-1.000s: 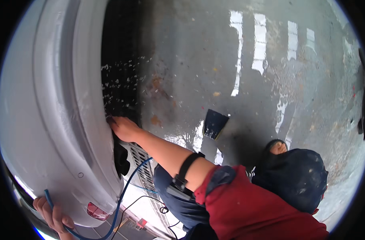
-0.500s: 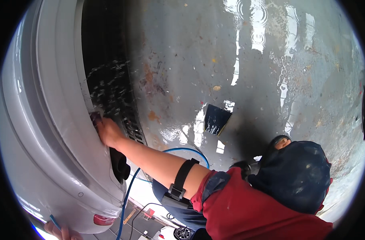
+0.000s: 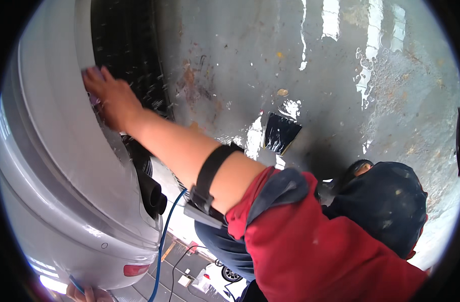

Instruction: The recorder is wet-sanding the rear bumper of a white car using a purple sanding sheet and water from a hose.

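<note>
A silver car's rear bumper curves along the left side. Against its lower edge, my right hand presses a small purplish wiping pad, mostly hidden under the fingers. At the lower left, by the car's body, my left hand has its fingers closed around a blue hose. Water drops fly over the dark floor beside the bumper. The exhaust tailpipe sticks out under the bumper, below my right forearm.
A dark floor grate runs beside the car. On the wet grey floor lies a small black mat-like piece. Blue hose hangs past the red tail light. Another car's wheel shows at the bottom.
My right hand has slid with the pad along the bumper's edge, toward the top of the picture. The left hand stays at the hose, slightly further into view.
</note>
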